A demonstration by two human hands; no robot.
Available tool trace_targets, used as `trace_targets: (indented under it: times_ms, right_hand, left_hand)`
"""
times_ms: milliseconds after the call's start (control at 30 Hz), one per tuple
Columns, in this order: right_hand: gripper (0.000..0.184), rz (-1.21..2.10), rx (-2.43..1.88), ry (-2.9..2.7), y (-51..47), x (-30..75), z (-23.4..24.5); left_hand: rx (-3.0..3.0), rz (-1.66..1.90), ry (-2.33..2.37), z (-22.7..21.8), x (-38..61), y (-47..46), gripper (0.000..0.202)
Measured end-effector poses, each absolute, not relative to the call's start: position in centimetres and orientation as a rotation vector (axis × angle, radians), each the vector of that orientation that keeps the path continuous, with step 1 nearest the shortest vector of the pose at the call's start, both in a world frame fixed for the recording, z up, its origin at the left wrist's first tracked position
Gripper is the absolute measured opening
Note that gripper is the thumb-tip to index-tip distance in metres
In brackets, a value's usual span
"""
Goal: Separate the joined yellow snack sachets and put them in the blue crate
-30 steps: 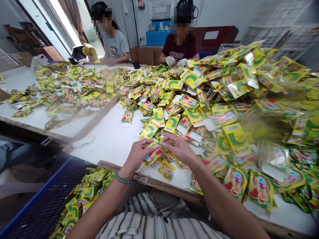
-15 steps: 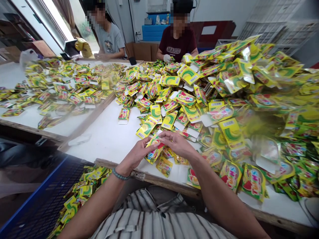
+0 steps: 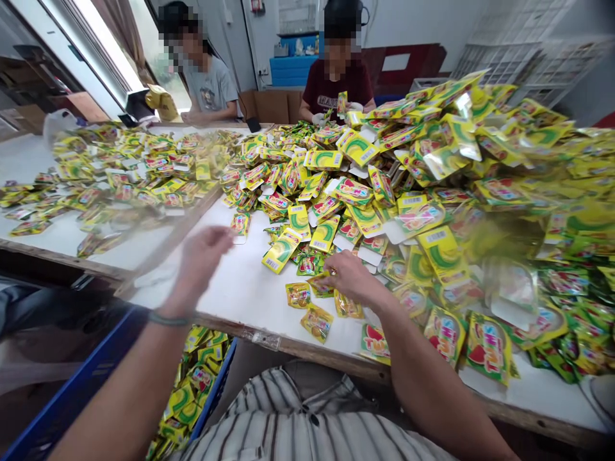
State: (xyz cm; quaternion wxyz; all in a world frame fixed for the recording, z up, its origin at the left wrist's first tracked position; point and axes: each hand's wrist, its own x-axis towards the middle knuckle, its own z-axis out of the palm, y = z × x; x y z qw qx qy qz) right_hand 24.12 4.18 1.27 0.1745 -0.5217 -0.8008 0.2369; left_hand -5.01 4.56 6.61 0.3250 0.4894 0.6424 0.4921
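My left hand (image 3: 204, 259) is over the bare white tabletop, its fingers smeared by motion. Its fingertips come close to a small yellow candy box (image 3: 240, 225) lying on its own; I cannot make out whether they touch it. With bent fingers, my right hand (image 3: 352, 276) pinches the edge of a small yellow candy packet (image 3: 321, 285) on the table. Two more such packets, one nearer the edge (image 3: 317, 322) and one under my right wrist (image 3: 348, 306), lie beside it. A yellow-green box (image 3: 281, 250) rests just beyond.
A large heap of yellow candy boxes (image 3: 360, 147) rises ahead and to the right. Green packets (image 3: 567, 288) are piled at far right. A blue basket (image 3: 216, 394) full of boxes stands below the table edge. Two people sit across the table, one wearing gloves.
The candy box that both hands held is no longer in them. My left hand has moved left and up toward the lone box, while my right has lowered onto a small packet.
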Motion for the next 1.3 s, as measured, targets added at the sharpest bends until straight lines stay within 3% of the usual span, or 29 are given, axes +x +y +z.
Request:
trace_targets:
  times_ms: [67,233,433,567,667,867,1200,1300]
  right_hand:
    - [0.026,0.798,-1.411,-2.077,4.3,23.7,1.4]
    - [0.021,0.962,-1.271,-1.897,4.7,22.0,0.0]
    - [0.038,0.425,-1.360,-2.346,4.9,21.4,-2.4]
    - [0.029,0.350,-1.395,-2.340,5.3,21.2,-2.4]
    - [0.017,0.578,-1.456,-2.053,5.3,21.4,-1.4]
    - [0.029,1.375,-1.164,-1.510,4.0,20.7,-0.5]
    - [0.035,1.442,-1.121,-1.233,3.8,20.1,-0.3]
    - [0.032,1.301,-1.214,-1.326,3.8,20.1,-0.4]
  left_hand:
    - [1.219,1.099,1.512,3.7,-0.5,2.6,0.047]
    - [0.940,1.039,1.256,-0.3,4.3,0.9,0.043]
    - [0.957,1.087,1.425,-1.0,1.5,1.5,0.035]
    - [0.908,1.103,1.407,-1.6,1.5,1.2,0.040]
    - [0.878,1.155,1.393,-1.5,1.9,1.1,0.042]
    - [0.859,1.306,1.279,-0.7,3.2,1.1,0.039]
    - [0.637,1.473,1.213,-0.3,5.7,1.2,0.043]
    - [0.640,1.459,1.168,-0.1,6.0,1.1,0.041]
